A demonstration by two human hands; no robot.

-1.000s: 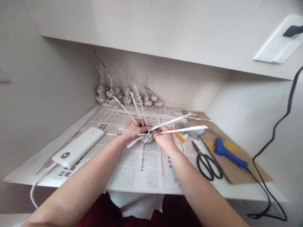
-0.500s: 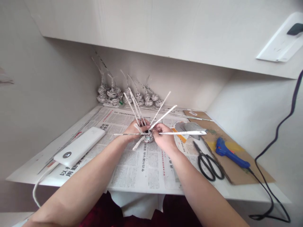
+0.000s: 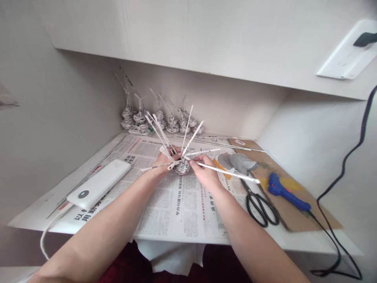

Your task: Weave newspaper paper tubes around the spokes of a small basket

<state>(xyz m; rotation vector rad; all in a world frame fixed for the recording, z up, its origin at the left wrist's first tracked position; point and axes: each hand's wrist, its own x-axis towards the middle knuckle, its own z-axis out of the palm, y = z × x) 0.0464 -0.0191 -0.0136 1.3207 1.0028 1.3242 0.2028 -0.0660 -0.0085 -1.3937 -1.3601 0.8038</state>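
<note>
A small round woven ball of rolled newspaper (image 3: 182, 167) sits between my hands at the middle of the newspaper-covered table, with several paper sticks fanning out from its top. My left hand (image 3: 166, 163) is closed on the left side of the weave, its fingertips partly behind the sticks. Between the thumb and fingers of my right hand (image 3: 204, 167) is a white paper stick (image 3: 232, 172) that points out to the right. Other sticks rise up and away from me.
Several gourd-shaped paper weaves (image 3: 140, 120) stand along the back wall. A white power bank (image 3: 100, 182) lies at left. On the right are black scissors (image 3: 260, 204), grey gloves (image 3: 240, 162), and a blue glue gun (image 3: 288, 192) on cardboard (image 3: 303, 222). Long paper sticks (image 3: 235, 145) lie behind.
The woven ball and its sticks have turned, the upright sticks shifting left. The stick in my right hand now slants down to the right, and another lies behind it. Both hands stay close to the ball.
</note>
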